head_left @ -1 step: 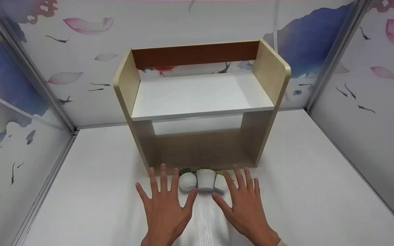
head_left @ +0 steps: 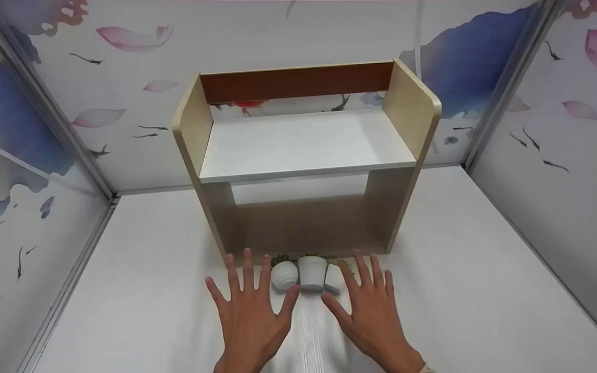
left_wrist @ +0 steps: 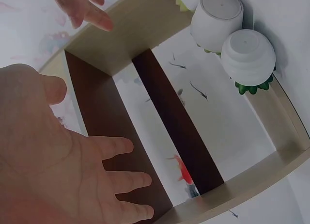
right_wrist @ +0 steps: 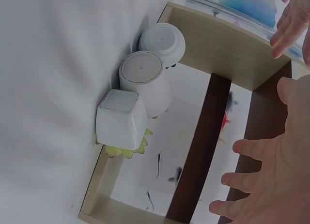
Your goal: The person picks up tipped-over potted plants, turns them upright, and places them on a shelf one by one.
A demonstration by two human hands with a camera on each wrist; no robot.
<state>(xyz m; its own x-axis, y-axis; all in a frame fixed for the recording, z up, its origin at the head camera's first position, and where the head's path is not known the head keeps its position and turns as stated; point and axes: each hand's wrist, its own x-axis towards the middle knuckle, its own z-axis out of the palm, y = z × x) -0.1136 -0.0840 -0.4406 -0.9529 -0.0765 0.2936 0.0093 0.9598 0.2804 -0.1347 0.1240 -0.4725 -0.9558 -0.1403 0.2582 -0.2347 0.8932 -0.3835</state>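
Nearest the camera, the left hand (head_left: pixel 249 316) and the right hand (head_left: pixel 370 311) lie palm-down on the white surface (head_left: pixel 138 290), fingers (head_left: pixel 247 269) straight and spread apart, holding nothing. Between the two thumbs runs a strip of white ribbed cloth (head_left: pixel 311 331).

Just beyond the fingertips, three small white plant pots stand side by side, touching or nearly so, at the front foot of the shelf unit: a round pot (head_left: pixel 284 274) on the left, a tapered cylindrical pot (head_left: pixel 312 272) in the middle, and a square pot (head_left: pixel 332 278) on the right. Green and yellowish leaves (right_wrist: pixel 127 151) stick out behind them; whether the pots are upright or tipped toward the person I cannot tell for certain.

They look light, stiff and smooth, probably glazed ceramic or plastic, so likely slippery and chippable if knocked together. The sides of a pot, thumb opposite fingers, seem the soundest hold; the leaves would likely bend.

Behind stands the wooden shelf unit (head_left: pixel 412 111), its white upper shelf (head_left: pixel 303 145) bare, against fish-and-petal patterned walls (head_left: pixel 122 62).
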